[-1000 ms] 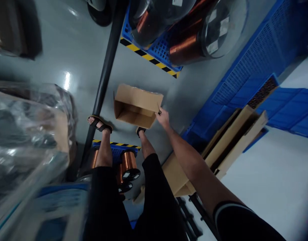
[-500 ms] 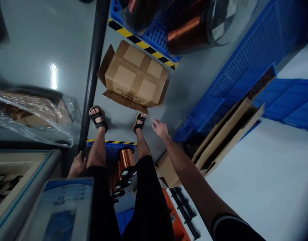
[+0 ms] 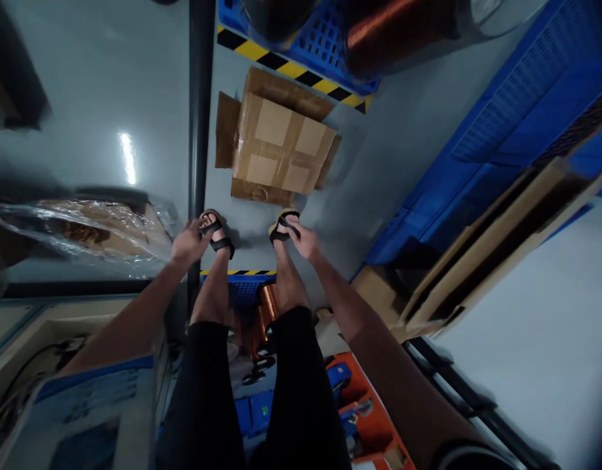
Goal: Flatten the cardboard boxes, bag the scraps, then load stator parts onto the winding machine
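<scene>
On the floor in front of my feet lies a brown cardboard box (image 3: 285,140), taped side up, with its flaps spread out around the base. My left hand (image 3: 188,243) is held out beside my left sandal (image 3: 213,225), short of the box, its fingers loosely apart with nothing in them. Near my right sandal (image 3: 281,225) my right hand (image 3: 304,240) has curled fingers; whatever may be in them is too small and dark to make out. Neither hand touches the box.
A blue pallet (image 3: 325,55) with copper wire spools (image 3: 403,29) stands beyond the box. A dark pipe (image 3: 200,117) runs along the left, beside plastic-wrapped cardboard (image 3: 110,228). Flattened cartons (image 3: 491,241) and blue crates (image 3: 477,176) line the right. An orange bin (image 3: 374,424) is below.
The box has turned and tipped away, so its flaps lie differently. My left hand has come forward from beside my leg. My right hand has shifted slightly in view.
</scene>
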Available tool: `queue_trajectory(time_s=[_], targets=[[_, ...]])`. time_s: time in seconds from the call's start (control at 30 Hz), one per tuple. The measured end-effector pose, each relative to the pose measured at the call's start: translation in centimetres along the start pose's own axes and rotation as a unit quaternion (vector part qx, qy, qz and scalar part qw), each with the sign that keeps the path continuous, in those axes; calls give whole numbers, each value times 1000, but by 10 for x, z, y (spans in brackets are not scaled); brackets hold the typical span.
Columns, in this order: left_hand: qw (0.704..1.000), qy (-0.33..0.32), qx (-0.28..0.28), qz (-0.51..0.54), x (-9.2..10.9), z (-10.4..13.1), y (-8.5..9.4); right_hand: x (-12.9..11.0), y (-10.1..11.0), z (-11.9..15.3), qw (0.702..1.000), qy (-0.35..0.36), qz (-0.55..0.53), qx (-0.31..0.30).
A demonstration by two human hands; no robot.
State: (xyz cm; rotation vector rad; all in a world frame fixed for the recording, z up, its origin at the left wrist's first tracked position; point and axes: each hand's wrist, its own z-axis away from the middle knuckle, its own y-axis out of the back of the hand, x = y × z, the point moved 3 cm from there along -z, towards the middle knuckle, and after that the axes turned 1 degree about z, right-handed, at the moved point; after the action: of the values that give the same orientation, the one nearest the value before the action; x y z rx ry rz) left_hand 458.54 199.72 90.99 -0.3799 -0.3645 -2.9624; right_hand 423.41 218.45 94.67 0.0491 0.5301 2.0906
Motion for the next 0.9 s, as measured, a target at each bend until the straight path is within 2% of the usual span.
queue_trajectory(time_s=[0.13,0.2,0.23,0.3,0.37,0.53,0.63,0.77,0.9], targets=[[986,-143,78,-36,119,-71,3,-65,49,-63,992,114,-12,48],[978,-181,93,-48,161,-93,4,-97,71,-86,988,142,26,49],[978,-182,88,-48,173,-102,3,-112,80,-97,986,153,50,44],[983,-165,72,-43,181,-113,0,-136,91,-116,979,183,88,32],[987,-146,60,-42,177,-117,-6,-150,94,-136,971,211,114,17],[988,-118,39,-90,167,-100,-15,-160,74,-177,961,242,133,13],[986,-95,31,-131,172,-90,-13,-171,63,-185,955,254,155,10],[988,-76,8,-137,178,-84,-9,-189,61,-181,951,249,183,-10],[984,-63,-1,-164,180,-80,-4,-190,58,-185,953,230,196,-27]])
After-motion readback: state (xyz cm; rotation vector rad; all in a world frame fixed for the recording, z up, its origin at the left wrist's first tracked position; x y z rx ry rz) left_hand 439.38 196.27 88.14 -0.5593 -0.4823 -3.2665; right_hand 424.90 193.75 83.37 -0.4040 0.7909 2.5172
